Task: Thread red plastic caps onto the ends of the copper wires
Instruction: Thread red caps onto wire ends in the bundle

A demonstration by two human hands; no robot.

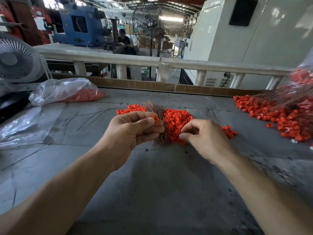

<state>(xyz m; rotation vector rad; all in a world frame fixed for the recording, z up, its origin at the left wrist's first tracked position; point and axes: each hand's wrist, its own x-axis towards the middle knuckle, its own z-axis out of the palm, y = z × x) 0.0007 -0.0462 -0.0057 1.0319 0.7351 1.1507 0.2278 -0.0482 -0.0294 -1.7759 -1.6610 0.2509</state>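
The left hand (133, 128) pinches one red cap (155, 119) in its grip, above a bunch of copper wires (158, 122). The right hand (205, 138) curls its fingers over the pile of red caps (176, 122) on the gray counter (152, 184); what that grip pinches, I cannot tell.

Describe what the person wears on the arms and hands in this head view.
Nothing shows on either one. The left hand and the right hand are bare, with no gloves, rings or watch in sight. Both forearms are uncovered right to the bottom edge of the frame, so no sleeve shows. Fingernails are short and unpainted.
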